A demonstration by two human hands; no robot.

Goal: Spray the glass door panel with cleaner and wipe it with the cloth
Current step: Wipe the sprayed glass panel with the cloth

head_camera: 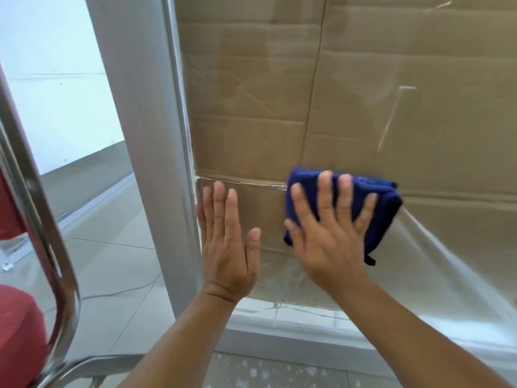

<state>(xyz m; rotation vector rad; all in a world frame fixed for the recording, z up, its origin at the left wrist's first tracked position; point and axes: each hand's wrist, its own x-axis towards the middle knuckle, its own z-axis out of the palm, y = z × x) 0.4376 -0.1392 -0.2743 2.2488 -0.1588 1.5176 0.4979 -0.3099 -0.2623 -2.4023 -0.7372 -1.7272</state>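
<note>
The glass door panel (363, 93) fills the upper right, with brown cardboard behind it and streaks on its surface. My right hand (330, 233) presses a folded dark blue cloth (383, 197) flat against the lower glass, fingers spread and straight. My left hand (228, 242) lies flat on the glass just left of the cloth, beside the door frame, fingers straight and holding nothing. No spray bottle is in view.
A grey metal door frame (156, 163) runs down left of the panel. A chair with a chrome frame (47, 233) and red seat (19, 337) stands at the far left. A thin cable (126, 291) lies on the tiled floor (117, 261).
</note>
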